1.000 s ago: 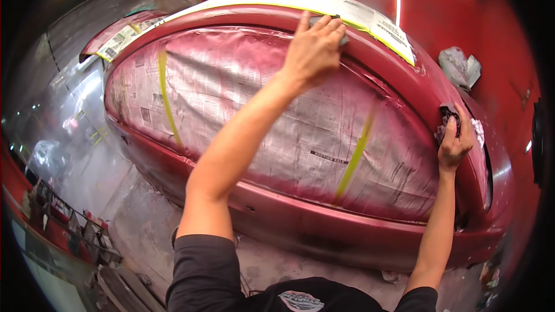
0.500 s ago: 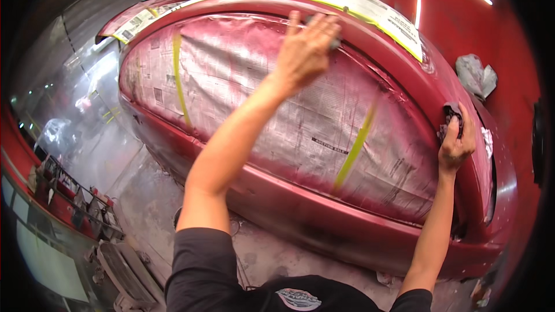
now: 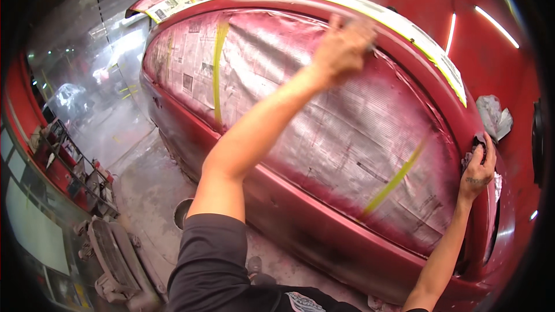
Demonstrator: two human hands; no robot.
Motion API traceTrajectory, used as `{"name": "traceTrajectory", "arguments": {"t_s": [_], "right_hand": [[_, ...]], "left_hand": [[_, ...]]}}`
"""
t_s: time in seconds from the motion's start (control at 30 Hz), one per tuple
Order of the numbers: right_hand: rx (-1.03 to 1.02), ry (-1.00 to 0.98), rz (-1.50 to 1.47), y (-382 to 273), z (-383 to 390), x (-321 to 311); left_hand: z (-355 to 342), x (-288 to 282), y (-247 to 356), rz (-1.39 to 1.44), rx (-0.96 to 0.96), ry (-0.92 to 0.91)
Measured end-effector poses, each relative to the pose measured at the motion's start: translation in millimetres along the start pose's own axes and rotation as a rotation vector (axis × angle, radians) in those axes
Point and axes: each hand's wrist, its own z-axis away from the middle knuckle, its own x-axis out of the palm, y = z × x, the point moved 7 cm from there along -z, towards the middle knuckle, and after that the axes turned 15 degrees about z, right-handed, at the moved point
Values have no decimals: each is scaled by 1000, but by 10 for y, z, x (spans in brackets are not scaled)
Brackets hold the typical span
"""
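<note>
A red car body (image 3: 324,237) fills the view, its side windows masked with newspaper (image 3: 347,133) and strips of yellow tape (image 3: 219,63). My left hand (image 3: 344,46) reaches up to the red frame above the masked window, blurred, with its fingers closed over a small grey pad (image 3: 370,43) pressed on the paint. My right hand (image 3: 477,167) rests on the red pillar at the right, gripping a crumpled grey cloth (image 3: 471,153).
A second crumpled grey wad (image 3: 494,115) lies on the car beyond my right hand. At the left stand a shelf rack (image 3: 75,173), a car grille part (image 3: 115,260) on the dusty floor and a round floor opening (image 3: 184,214). Red walls with light strips (image 3: 497,23) lie behind.
My left hand has slid a little along the upper frame and is now blurred. My view has turned left, so the car sits further right. My right hand stays on the pillar.
</note>
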Motion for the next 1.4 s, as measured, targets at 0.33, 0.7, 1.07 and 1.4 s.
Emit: {"name": "traceTrajectory", "arguments": {"t_s": [0.33,0.7,1.07,1.4], "right_hand": [[186,28,51,30,-8,222],[273,81,38,389,-9,237],[232,162,17,364,30,182],[290,139,45,405,28,30]], "left_hand": [[210,-399,-1253,-37,-69,134],[1130,-1623,-4073,-236,-463,369],[952,-1637,-4087,72,-325,173],[530,-1240,-3243,74,-48,273]]}}
